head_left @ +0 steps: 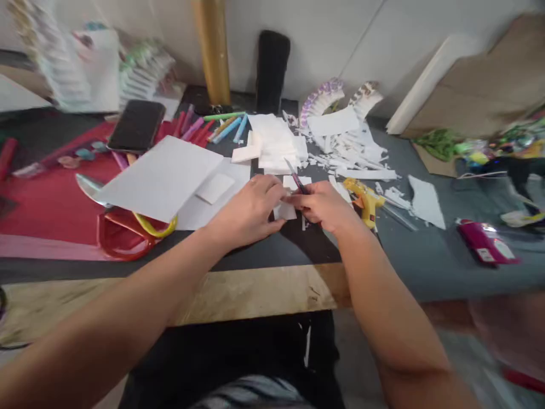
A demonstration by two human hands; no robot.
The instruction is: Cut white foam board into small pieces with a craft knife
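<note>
White card piece [284,212] between the hands, near the front edge of the table [409,272]: the left hand [256,205] pinches it; the right hand [322,207] grips a slim pointed tool [297,178]. Trimming appears to be the step in hand — the next move would call for a steady left hold. No container is identifiable nearby.

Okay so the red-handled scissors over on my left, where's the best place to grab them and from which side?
Probably by the red handle loop, with your left hand coming from the near side. The loop lies bare toward you, while the white sheet covers the middle and the silver blade juts out on the far left.
</note>
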